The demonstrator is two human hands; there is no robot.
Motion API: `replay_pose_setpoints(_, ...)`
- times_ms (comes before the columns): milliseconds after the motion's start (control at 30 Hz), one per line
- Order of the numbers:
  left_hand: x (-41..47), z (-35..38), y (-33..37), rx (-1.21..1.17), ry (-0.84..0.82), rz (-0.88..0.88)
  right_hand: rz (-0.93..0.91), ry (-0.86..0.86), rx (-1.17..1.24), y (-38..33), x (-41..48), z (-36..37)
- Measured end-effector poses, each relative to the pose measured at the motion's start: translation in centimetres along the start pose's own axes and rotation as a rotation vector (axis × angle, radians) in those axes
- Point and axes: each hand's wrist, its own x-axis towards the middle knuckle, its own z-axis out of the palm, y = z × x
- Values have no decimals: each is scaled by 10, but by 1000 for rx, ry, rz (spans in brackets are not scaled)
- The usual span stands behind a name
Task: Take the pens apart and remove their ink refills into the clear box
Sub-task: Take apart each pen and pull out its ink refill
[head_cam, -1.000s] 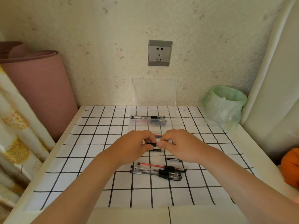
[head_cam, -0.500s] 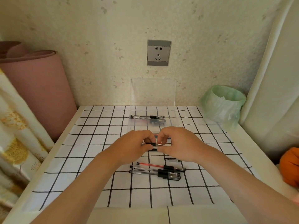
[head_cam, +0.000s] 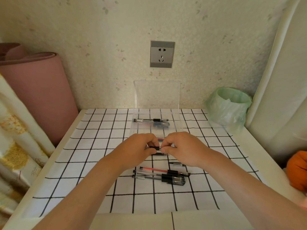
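With the left hand (head_cam: 137, 147) pinching the black grip of a pen (head_cam: 155, 148) in curled fingers and the right hand (head_cam: 181, 146) pinching its other end, the person should twist the halves oppositely and pull straight, the clear box (head_cam: 176, 123) lying at 12 o'clock.

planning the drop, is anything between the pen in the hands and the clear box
Nothing visible. The left hand and right hand grip the pen just in front of the box, whose lid stands open behind it. The spare pens lie nearer the person, out of the path.
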Motion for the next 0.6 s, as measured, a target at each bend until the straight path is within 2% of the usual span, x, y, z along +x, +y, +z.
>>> replay_pose_setpoints(167,-1,-1,-1,99,20,-22,56,-64,-39,2,0,-3)
replay_pose_setpoints(267,-3,-3,-4,152,14,-67,121,-178,-165,7,-4,-9)
replay_pose_setpoints(400,-4,-4,-4,147,-17,-99,199,-304,-191,13,-8,-14)
replay_pose_setpoints(600,-4,0,-4,96,-34,-79,174,-288,-176,16,-5,-9)
